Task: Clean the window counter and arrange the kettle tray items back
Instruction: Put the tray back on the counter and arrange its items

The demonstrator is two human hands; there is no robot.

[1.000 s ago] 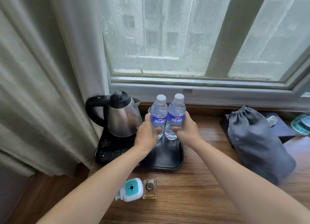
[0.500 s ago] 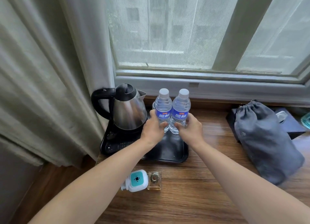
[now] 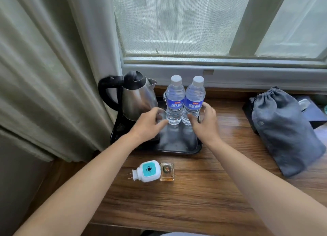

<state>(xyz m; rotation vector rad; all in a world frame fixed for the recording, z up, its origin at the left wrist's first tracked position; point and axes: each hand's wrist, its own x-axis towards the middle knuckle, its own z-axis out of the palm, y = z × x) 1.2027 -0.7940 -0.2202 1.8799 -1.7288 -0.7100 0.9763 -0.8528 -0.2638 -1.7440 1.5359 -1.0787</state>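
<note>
Two clear plastic water bottles, left one (image 3: 174, 101) and right one (image 3: 194, 101), white caps, blue labels, stand upright and touching at the back of the glossy black rectangular tray (image 3: 178, 147). Stainless steel kettle with black handle and lid (image 3: 136, 97) sits on the tray's left side, near the curtain. Tray rests on the brown wood-grain counter (image 3: 203, 191) under the window. Left hand (image 3: 150, 124) and right hand (image 3: 205, 122) flank the bottles, fingers relaxed and spread, gripping nothing.
</note>
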